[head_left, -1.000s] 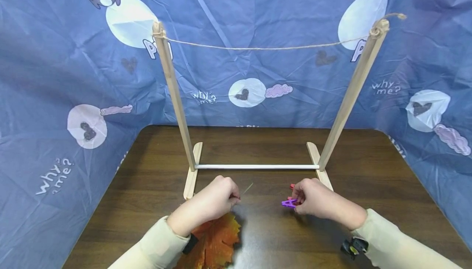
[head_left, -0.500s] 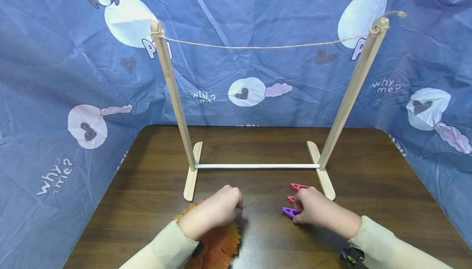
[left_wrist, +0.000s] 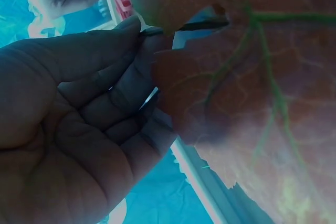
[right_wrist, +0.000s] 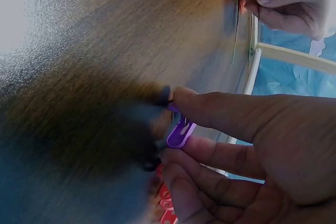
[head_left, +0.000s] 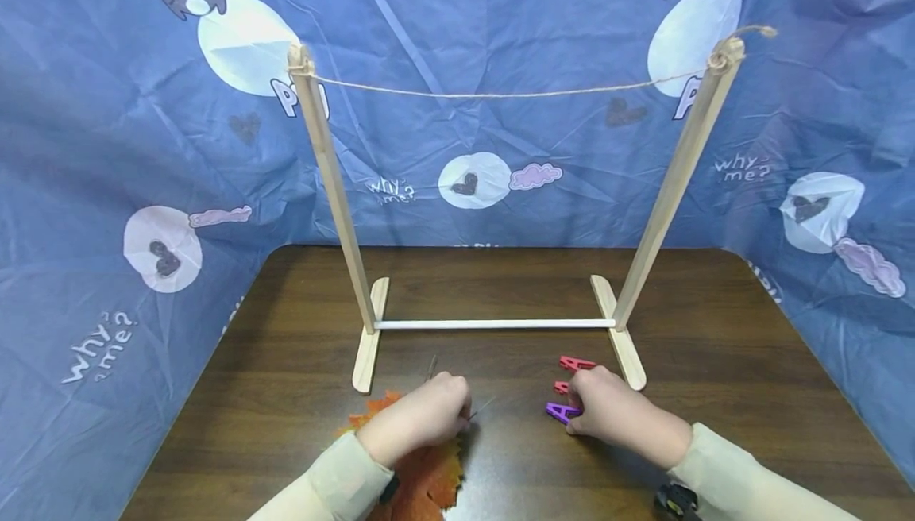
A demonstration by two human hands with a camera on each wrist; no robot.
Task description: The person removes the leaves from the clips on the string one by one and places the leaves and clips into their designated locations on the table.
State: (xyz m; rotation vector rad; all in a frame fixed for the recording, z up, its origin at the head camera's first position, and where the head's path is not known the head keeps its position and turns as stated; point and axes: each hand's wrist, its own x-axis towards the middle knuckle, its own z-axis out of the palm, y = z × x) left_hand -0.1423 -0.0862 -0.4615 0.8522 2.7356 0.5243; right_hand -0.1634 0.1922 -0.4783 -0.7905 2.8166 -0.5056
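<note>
My left hand [head_left: 432, 414] pinches the thin stem [head_left: 484, 406] of an orange-red autumn leaf [head_left: 429, 477]. In the left wrist view, the veined leaf [left_wrist: 226, 87] spreads beside the fingers, and its stem runs between thumb and forefinger. On the right, my right hand [head_left: 611, 406] pinches a purple clothespin [head_left: 560, 411] between thumb and forefinger, low over the table. Red clothespins [head_left: 575, 363] lie just beyond those fingers, partly hidden by the hand. The right wrist view shows the purple clothespin [right_wrist: 181, 134] at the fingertips, with red clothespins [right_wrist: 166, 203] below.
A wooden frame stands behind the hands, with a left post [head_left: 332, 195], a right post [head_left: 672, 195] and a white crossbar [head_left: 493, 324]. Twine [head_left: 493, 95] spans the post tops. More orange leaf [head_left: 386, 403] and another stem [head_left: 432, 366] show by the left forearm.
My left hand has moved slightly down and right with the leaf stem. The right hand has lowered with the purple clothespin, and more of the red clothespins shows.
</note>
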